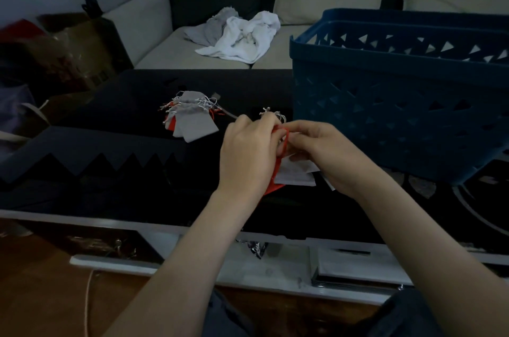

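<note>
We are in the middle of sorting small drawstring pouches, and the step in hand looks like working the mouth of one pouch open or closed. Both hands meet above the dark table (124, 143), just in front of the blue plastic basket (399, 116). The left hand (248, 154) is curled round a red drawstring pouch (275, 187), its fingers folded over the top edge. The right hand (319, 149) pinches the same pouch at its red rim, fingertips drawn in tight, so neither hand is spread at all. Under the right hand lies a grey pouch (294, 175), flat against the red one, and knotted grey cord ends (271, 114) stick up behind the knuckles. We cannot tell whether those cords are being pulled or only lie in the bundle.

The other pouches wait in a loose pile (192, 119) on the table, left of the hands and apart from them, grey ones on top and red showing beneath.

We judge the next move calls for a small, fine pull: one hand keeps the cloth steady while the other draws the cord or spreads the rim, and then the pouch goes either to the pile or to the basket. Crumpled white and grey cloths (242, 33) lie on the sofa (165, 53) beyond the table.
</note>
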The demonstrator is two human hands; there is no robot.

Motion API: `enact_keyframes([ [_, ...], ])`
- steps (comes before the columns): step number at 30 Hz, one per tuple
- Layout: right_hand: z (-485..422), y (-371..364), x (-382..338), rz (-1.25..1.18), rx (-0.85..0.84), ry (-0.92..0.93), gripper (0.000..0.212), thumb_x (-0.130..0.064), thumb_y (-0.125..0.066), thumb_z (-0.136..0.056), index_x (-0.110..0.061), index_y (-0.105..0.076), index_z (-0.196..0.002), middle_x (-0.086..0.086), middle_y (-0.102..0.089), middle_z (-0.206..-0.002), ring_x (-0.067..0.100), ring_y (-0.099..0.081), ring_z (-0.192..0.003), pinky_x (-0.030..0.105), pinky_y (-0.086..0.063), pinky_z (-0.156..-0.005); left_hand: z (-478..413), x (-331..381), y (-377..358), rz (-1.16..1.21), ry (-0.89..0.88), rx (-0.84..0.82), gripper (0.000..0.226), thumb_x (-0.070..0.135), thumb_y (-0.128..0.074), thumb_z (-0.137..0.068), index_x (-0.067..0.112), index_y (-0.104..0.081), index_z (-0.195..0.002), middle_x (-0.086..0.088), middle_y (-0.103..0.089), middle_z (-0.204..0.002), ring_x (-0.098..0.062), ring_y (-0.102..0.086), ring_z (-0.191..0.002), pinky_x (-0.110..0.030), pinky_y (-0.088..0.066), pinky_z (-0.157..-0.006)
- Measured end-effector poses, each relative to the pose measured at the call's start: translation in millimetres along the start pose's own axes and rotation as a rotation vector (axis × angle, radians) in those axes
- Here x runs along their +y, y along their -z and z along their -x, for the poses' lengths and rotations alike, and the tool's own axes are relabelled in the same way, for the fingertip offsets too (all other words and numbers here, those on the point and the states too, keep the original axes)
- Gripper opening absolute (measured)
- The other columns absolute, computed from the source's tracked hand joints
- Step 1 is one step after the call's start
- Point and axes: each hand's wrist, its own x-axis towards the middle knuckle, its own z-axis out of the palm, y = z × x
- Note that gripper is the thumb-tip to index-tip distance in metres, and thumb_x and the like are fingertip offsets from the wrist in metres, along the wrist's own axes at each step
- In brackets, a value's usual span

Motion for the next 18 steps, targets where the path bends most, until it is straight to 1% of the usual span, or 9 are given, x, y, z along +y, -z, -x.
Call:
enact_keyframes([
  [1, 0.3, 0.5, 0.6, -0.017, 0.005, -0.006, 0.026, -0.005, -0.042, -0.098, -0.009, -0.065, -0.109, 0.008, -0.070, -0.085, 0.009, -0.065, -0.077, 0.022, -0.051, -0.077, 0.2, -0.2, -0.6, 0.040, 0.019, -0.013, 0.013, 0.024, -0.060, -0.091, 0.013, -0.062, -0.086, -0.003, -0.052, -0.073, -0.021, -0.051, -0.074, -0.028, -0.040, -0.063],
  [3, 0.5, 1.0, 1.8, -0.023, 0.047, -0.003, 0.023, -0.007, -0.046, -0.097, -0.013, -0.067, -0.104, 0.006, -0.070, -0.091, 0.009, -0.065, -0.083, 0.023, -0.051, -0.079, 0.8, -0.3, -1.1, 0.162, 0.075, -0.017, 0.010, 0.024, -0.060, -0.091, 0.015, -0.063, -0.087, -0.001, -0.052, -0.076, -0.016, -0.050, -0.074, -0.014, -0.036, -0.065],
  [5, 0.2, 0.2, 1.9, 0.011, 0.099, 0.006, 0.018, -0.011, -0.051, -0.095, -0.017, -0.068, -0.100, 0.001, -0.071, -0.091, 0.005, -0.064, -0.083, 0.022, -0.051, -0.079, 1.6, 0.7, -1.4, 0.241, 0.091, -0.017, 0.009, 0.023, -0.061, -0.091, 0.015, -0.064, -0.088, -0.001, -0.056, -0.079, -0.011, -0.051, -0.074, -0.008, -0.037, -0.067],
  [9, -1.0, -1.7, 3.6, -0.016, 0.179, 0.046, 0.014, -0.012, -0.055, -0.093, -0.017, -0.067, -0.088, 0.001, -0.069, -0.084, 0.009, -0.063, -0.081, 0.028, -0.050, -0.080, 2.1, -1.3, -3.0, 0.331, 0.123, -0.027, 0.009, 0.026, -0.060, -0.092, 0.018, -0.064, -0.089, -0.002, -0.063, -0.084, -0.012, -0.059, -0.079, -0.018, -0.045, -0.070],
  [11, -3.0, -1.3, 4.7, -0.013, 0.255, 0.062, 0.016, -0.013, -0.054, -0.094, -0.019, -0.063, -0.083, -0.002, -0.067, -0.080, 0.008, -0.062, -0.079, 0.026, -0.049, -0.077, 2.4, -3.6, -3.4, 0.359, 0.171, -0.026, 0.012, 0.028, -0.058, -0.093, 0.018, -0.063, -0.089, -0.001, -0.065, -0.085, -0.011, -0.061, -0.081, -0.023, -0.048, -0.071],
  [13, -5.3, -1.6, 6.2, -0.128, 0.307, 0.070, 0.019, -0.011, -0.052, -0.095, -0.018, -0.060, -0.079, 0.003, -0.067, -0.082, 0.013, -0.062, -0.081, 0.029, -0.049, -0.080, 2.4, -6.2, -4.0, 0.369, 0.215, -0.031, 0.014, 0.030, -0.056, -0.094, 0.018, -0.061, -0.089, 0.001, -0.066, -0.086, -0.012, -0.063, -0.081, -0.029, -0.051, -0.071],
  [15, -5.9, -1.7, 4.7, -0.332, 0.296, 0.098, 0.019, -0.007, -0.048, -0.096, -0.015, -0.057, -0.081, 0.012, -0.069, -0.089, 0.020, -0.064, -0.083, 0.033, -0.052, -0.084, 2.5, -7.7, -4.6, 0.360, 0.258, -0.035, 0.014, 0.029, -0.055, -0.094, 0.017, -0.059, -0.088, 0.000, -0.066, -0.084, -0.014, -0.063, -0.080, -0.030, -0.050, -0.070],
  [16, -5.5, -1.4, 2.5, -0.437, 0.273, 0.129, 0.019, -0.004, -0.045, -0.097, -0.013, -0.055, -0.083, 0.012, -0.069, -0.089, 0.021, -0.065, -0.082, 0.033, -0.054, -0.082, 2.9, -8.0, -4.4, 0.354, 0.275, -0.032, 0.014, 0.029, -0.055, -0.095, 0.018, -0.057, -0.087, -0.001, -0.066, -0.084, -0.015, -0.062, -0.079, -0.029, -0.049, -0.069],
  [18, -5.0, 1.2, -2.3, -0.634, 0.236, 0.199, 0.020, 0.002, -0.038, -0.098, -0.011, -0.052, -0.089, 0.008, -0.069, -0.079, 0.020, -0.067, -0.080, 0.030, -0.056, -0.075, 2.7, -9.2, -2.3, 0.344, 0.317, -0.030, 0.013, 0.026, -0.054, -0.096, 0.019, -0.054, -0.085, 0.000, -0.065, -0.081, -0.010, -0.061, -0.076, -0.021, -0.046, -0.065],
])
